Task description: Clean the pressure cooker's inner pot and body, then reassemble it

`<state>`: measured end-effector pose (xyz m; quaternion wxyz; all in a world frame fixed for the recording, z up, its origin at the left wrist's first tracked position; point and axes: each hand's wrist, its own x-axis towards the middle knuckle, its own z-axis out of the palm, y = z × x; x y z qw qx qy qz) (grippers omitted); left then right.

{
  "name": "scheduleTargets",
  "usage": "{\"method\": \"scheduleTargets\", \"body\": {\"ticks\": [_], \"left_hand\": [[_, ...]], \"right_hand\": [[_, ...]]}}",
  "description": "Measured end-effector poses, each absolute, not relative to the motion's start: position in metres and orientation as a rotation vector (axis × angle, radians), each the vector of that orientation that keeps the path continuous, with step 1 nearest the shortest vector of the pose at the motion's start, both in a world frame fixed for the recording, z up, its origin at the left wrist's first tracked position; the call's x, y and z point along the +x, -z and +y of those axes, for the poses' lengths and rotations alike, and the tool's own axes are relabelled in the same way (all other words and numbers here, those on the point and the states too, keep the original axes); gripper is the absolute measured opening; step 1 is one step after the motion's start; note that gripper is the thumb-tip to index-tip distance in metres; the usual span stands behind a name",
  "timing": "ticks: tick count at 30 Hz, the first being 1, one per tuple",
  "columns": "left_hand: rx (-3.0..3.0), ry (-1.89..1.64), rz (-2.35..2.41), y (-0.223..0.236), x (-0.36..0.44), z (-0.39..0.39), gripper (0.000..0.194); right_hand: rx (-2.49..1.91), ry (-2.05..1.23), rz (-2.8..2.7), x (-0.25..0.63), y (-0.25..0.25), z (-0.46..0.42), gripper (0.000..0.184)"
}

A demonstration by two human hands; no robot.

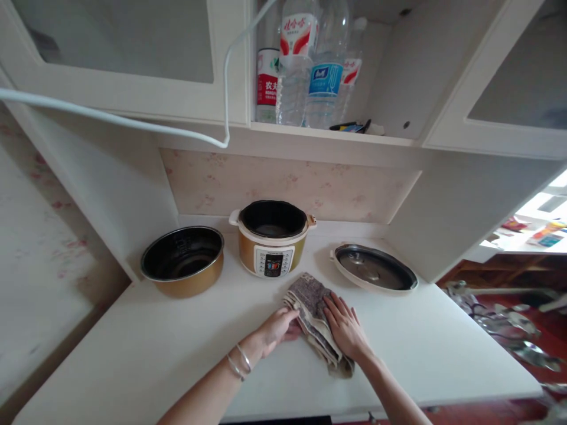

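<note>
A folded grey and beige cloth (313,313) lies on the white counter (177,336) in front of a gold electric cooker (271,241) that stands open with no lid. My left hand (277,329), bracelets at the wrist, touches the cloth's left edge with its fingers curled. My right hand (344,324) rests flat on the cloth's right side, fingers stretched out. The cooker's loose inner pot (183,260) sits to the left of the cooker. Its lid (374,268) lies upside down to the right.
Wall cabinets hang overhead. An open shelf holds several plastic water bottles (310,65). A white cable (133,121) runs across the cabinet front. To the right, beyond the counter edge, shiny items (509,324) lie on a red floor.
</note>
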<state>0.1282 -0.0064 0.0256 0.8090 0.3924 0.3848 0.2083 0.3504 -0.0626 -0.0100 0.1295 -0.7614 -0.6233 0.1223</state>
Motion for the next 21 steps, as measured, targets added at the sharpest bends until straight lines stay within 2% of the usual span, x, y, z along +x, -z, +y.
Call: {"method": "scheduleTargets", "body": {"ticks": [5, 8, 10, 14, 17, 19, 21], "left_hand": [[1.118, -0.63, 1.079, -0.014, 0.034, -0.018, 0.045], [1.283, -0.858, 1.354, -0.005, -0.022, -0.027, 0.046], [1.319, -0.988, 1.544, -0.003, -0.058, -0.031, 0.046], [1.329, -1.078, 1.843, -0.004, -0.113, -0.037, 0.041], [1.352, -1.103, 1.932, -0.002, -0.132, -0.042, 0.037], [1.385, -1.1, 1.926, 0.001, -0.136, -0.045, 0.036], [1.444, -1.08, 1.887, 0.004, -0.135, -0.048, 0.036]], "right_hand": [[-2.233, -0.366, -1.961, 0.352, -0.022, -0.042, 0.043], [-2.064, -0.294, -2.136, 0.316, -0.062, -0.025, 0.032], [-1.948, -0.331, -2.181, 0.275, -0.087, -0.014, 0.032], [-1.665, -0.871, -2.227, 0.181, -0.113, 0.018, 0.027], [-1.674, -1.384, -1.896, 0.125, -0.12, 0.056, 0.052], [-1.666, -1.506, -1.659, 0.098, -0.123, 0.086, 0.063], [-1.667, -1.554, -1.519, 0.076, -0.126, 0.115, 0.06]]}}
